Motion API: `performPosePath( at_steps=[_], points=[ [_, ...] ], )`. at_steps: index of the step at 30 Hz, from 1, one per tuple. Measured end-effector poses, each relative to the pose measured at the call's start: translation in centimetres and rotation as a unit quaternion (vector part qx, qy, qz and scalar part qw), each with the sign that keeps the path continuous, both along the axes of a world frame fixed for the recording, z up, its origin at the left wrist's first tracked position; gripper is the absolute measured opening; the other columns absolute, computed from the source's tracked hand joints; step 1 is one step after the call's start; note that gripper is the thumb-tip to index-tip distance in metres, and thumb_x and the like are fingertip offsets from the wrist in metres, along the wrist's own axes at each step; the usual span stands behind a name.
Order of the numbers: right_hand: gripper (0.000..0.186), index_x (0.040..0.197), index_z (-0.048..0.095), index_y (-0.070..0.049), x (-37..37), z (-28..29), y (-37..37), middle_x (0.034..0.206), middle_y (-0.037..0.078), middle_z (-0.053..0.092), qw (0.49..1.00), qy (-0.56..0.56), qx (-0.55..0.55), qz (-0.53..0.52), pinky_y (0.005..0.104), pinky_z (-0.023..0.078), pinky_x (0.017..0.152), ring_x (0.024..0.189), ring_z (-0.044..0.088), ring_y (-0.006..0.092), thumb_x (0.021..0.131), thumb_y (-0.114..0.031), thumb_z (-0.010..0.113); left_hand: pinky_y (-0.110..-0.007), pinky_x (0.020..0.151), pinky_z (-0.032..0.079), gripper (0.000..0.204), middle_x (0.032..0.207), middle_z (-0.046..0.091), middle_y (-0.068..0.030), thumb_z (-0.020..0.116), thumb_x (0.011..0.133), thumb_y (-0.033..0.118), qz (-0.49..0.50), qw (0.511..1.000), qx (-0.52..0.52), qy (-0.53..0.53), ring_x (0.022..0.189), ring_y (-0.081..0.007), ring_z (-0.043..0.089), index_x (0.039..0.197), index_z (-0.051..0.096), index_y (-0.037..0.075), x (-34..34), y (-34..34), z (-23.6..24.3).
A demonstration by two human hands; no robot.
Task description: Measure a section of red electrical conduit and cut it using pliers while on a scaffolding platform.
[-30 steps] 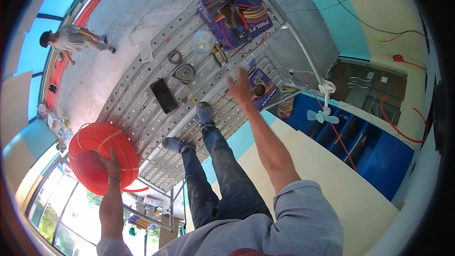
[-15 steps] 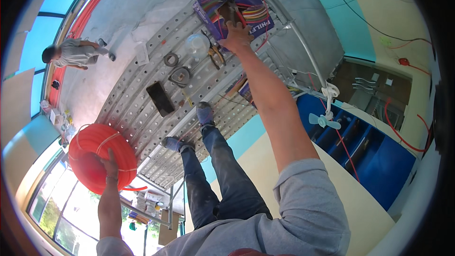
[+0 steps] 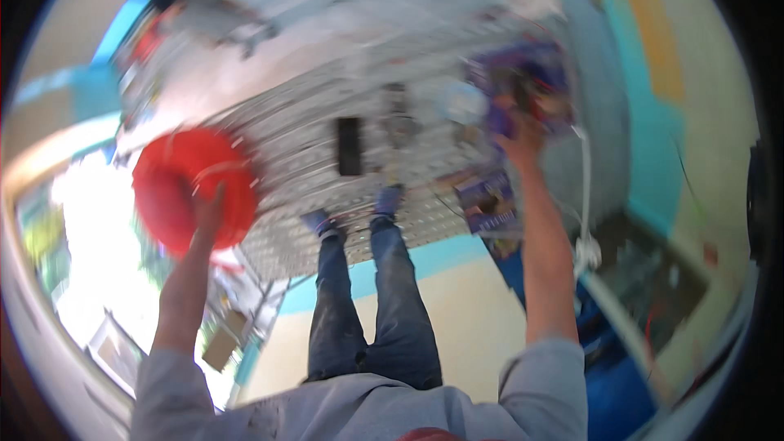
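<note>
The view is smeared by motion. My left hand [image 3: 206, 208] grips the red coil of tubing [image 3: 167, 167] at the left. My right hand [image 3: 523, 137] is at the purple box [image 3: 551, 65], on or beside a dark tool [image 3: 521, 91] in it; its fingers are too blurred to read. A pale blue round item [image 3: 467, 104] lies beside that box, a dark phone [image 3: 349, 147] on the perforated metal platform [image 3: 302, 98]. Tape and small tools [image 3: 398, 126] lie between them, and a second purple box [image 3: 486, 204] lies below my right hand.
My legs stretch over the platform edge area. A blurred person [image 3: 208, 12] is on the floor beyond at upper left. A metal rail [image 3: 585, 171] with white fittings runs down the right side, above blue shelving [image 3: 604, 359]. A bright window [image 3: 98, 237] fills the left.
My right hand has moved from over the platform up to the upper purple box. The view has swung, shifting everything and blurring it. My left hand stays on the red coil.
</note>
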State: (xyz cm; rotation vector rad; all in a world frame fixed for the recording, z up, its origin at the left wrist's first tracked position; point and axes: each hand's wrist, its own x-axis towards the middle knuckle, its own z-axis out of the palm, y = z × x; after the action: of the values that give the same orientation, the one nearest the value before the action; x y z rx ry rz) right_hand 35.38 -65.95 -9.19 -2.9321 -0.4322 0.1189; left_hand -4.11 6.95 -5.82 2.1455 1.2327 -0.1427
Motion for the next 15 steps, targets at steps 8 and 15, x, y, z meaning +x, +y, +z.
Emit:
performPosePath(
  at_steps=[8, 15],
  points=[
    [0.084, 0.154, 0.036, -0.009, -3.4, 4.2, -0.5, 0.150, 0.027, 0.043, 0.996, 0.038, -0.077, 0.017, 0.0544, 0.032, 0.116, 0.139, 0.042, 0.0443, 0.083, -0.030, 0.074, -0.060, 0.114, 0.032, 0.115, 0.143, 0.052, -0.0266, 0.059, 0.077, 0.082, 0.018, 0.961, 0.124, 0.247, 0.133, -0.0428, 0.050, 0.153, 0.030, -0.001, 3.9, -6.8, 5.7],
    [0.053, 0.145, 0.045, 0.005, -20.3, 1.4, -0.7, 0.143, 0.030, 0.048, 0.991, 0.078, 0.015, -0.105, 0.0527, 0.032, 0.115, 0.135, 0.045, 0.0451, 0.098, -0.018, 0.055, -0.057, 0.118, 0.025, 0.124, 0.151, 0.042, -0.0294, 0.059, 0.076, 0.082, -0.005, 0.971, 0.082, 0.222, 0.141, -0.0415, 0.041, 0.157, 0.020, -0.004, 5.5, -8.1, 5.9]
  ],
)
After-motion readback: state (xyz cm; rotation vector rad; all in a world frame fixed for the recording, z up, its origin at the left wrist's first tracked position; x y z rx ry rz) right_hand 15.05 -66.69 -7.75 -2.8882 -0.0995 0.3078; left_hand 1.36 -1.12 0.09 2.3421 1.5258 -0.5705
